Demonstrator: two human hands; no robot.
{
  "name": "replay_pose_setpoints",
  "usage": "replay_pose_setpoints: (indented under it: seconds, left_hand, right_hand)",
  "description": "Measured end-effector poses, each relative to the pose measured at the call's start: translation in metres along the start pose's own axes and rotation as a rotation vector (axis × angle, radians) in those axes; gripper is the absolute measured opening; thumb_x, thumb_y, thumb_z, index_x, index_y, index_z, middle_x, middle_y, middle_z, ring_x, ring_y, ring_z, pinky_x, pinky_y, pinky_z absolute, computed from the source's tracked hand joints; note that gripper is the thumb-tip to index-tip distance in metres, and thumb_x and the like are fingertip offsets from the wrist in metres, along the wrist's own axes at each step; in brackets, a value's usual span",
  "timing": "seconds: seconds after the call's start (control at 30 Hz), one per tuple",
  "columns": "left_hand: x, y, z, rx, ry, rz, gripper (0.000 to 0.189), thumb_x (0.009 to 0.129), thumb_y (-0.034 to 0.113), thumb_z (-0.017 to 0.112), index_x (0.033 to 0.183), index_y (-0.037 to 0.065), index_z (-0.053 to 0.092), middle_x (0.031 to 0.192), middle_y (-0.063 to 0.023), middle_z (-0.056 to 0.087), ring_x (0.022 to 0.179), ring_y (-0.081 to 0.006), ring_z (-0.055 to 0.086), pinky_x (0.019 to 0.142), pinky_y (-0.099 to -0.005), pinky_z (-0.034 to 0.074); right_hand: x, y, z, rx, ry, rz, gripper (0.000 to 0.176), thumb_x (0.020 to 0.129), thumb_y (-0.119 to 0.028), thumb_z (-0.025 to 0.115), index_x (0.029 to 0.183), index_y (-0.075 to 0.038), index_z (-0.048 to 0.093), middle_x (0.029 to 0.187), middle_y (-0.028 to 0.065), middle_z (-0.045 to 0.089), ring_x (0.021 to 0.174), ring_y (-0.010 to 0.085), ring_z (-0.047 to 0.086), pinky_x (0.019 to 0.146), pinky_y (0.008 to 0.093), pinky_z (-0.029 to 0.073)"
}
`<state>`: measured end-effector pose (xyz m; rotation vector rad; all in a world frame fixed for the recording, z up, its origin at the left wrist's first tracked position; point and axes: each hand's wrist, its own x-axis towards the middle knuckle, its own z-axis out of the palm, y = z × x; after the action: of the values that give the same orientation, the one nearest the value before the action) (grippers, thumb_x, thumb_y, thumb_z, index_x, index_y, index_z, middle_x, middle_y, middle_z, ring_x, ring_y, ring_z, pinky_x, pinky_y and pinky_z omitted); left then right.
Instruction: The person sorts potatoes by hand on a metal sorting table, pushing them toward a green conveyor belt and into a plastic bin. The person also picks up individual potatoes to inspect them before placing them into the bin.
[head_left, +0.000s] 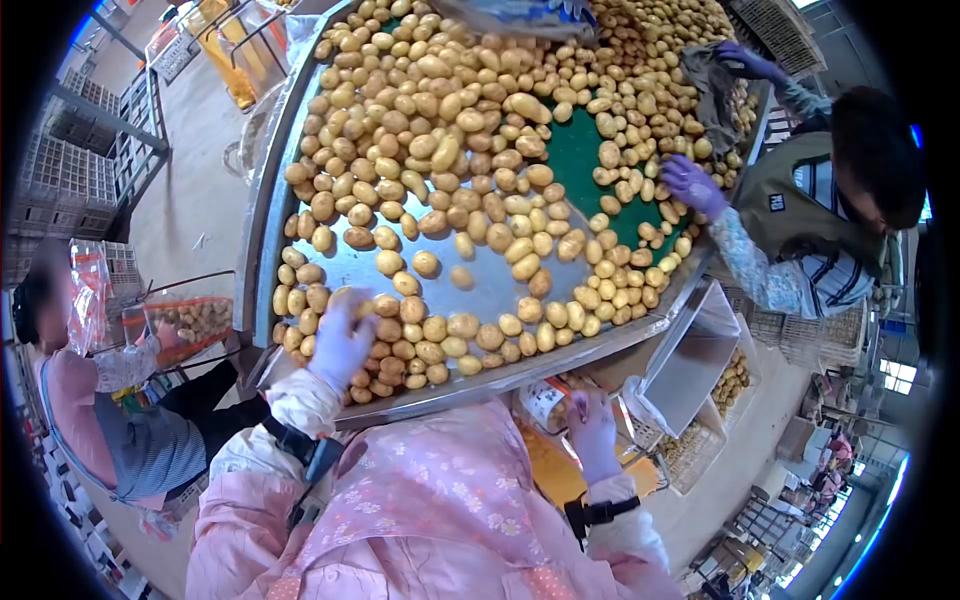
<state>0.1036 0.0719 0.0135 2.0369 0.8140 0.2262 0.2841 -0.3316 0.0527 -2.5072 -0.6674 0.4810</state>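
My left hand [342, 345], in a pale purple glove, is over the near left corner of a metal sorting table [480, 382]. Its slightly blurred fingers curl around a potato [348, 298] among many others. Past the table's near edge, my right hand [594, 436], gloved alike, hangs above an orange-yellow bag [552, 468] with a white label [543, 403]. The right fingers are bent together; what they hold, if anything, I cannot make out. Loose potatoes [430, 105] are heaped at the far side and lie in a band along the near rim.
Across at the right, a co-worker's purple-gloved hand [693, 187] reaches among the potatoes beside a green surface [580, 160]. A grey chute [690, 365] slopes beside my right hand, with potato-filled crates [690, 455] below. Another person [120, 420] sits at the left by a mesh bag [195, 318].
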Motion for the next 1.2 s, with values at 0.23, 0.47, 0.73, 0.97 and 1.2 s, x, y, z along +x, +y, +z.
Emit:
replay_pose_setpoints:
  seconds: [0.23,0.47,0.73,0.97,1.2]
  left_hand:
    - [-0.046,0.118,0.109,-0.204,-0.681,0.393,0.059,0.094,0.021,0.071,0.148,0.007,0.054,0.141,-0.0228,0.059,0.131,-0.0400,0.058,0.111,-0.0475,0.046]
    - [-0.058,-0.032,-0.011,0.483,-0.528,0.659,0.050,0.087,0.023,0.072,0.135,0.010,0.065,0.146,-0.0211,0.057,0.133,-0.0422,0.055,0.110,-0.0551,0.045]
    - [-0.074,-0.052,-0.047,0.501,-0.069,0.251,0.020,0.089,0.019,0.072,0.104,0.008,0.075,0.148,-0.0213,0.055,0.138,-0.0449,0.049,0.115,-0.0567,0.040]
    - [-0.016,-0.033,-0.010,0.541,-0.120,0.040,0.062,0.086,0.017,0.067,0.147,0.017,0.056,0.142,-0.0168,0.058,0.113,-0.0350,0.063,0.095,-0.0505,0.052]
    - [-0.027,-0.034,-0.013,0.529,-0.414,-0.163,0.046,0.083,0.024,0.071,0.127,0.018,0.062,0.120,-0.0156,0.063,0.094,-0.0349,0.070,0.075,-0.0497,0.056]
  right_hand:
    - [-0.003,-0.048,0.039,0.691,0.006,0.318,0.028,0.098,-0.006,0.063,0.125,0.000,0.065,0.112,0.0147,0.069,0.107,0.0245,0.065,0.091,0.0381,0.054]
    - [-0.014,0.224,-0.094,-0.516,0.269,0.679,0.052,0.105,-0.030,0.055,0.148,-0.003,0.046,0.136,0.0210,0.059,0.122,0.0297,0.059,0.100,0.0463,0.053]
    - [0.122,-0.020,0.001,-0.347,0.289,-0.023,0.064,0.086,-0.016,0.075,0.143,0.003,0.054,0.157,0.0241,0.045,0.148,0.0394,0.040,0.125,0.0500,0.029]
    - [0.151,-0.143,0.189,-0.416,-0.353,-0.813,0.063,0.094,-0.052,0.064,0.148,-0.022,0.057,0.159,0.0109,0.047,0.153,0.0393,0.033,0.123,0.0679,0.018]
    - [0.348,-0.170,0.120,-0.487,-0.186,-0.817,0.055,0.090,-0.042,0.070,0.141,-0.026,0.063,0.159,0.0269,0.038,0.151,0.0456,0.031,0.125,0.0654,0.017]
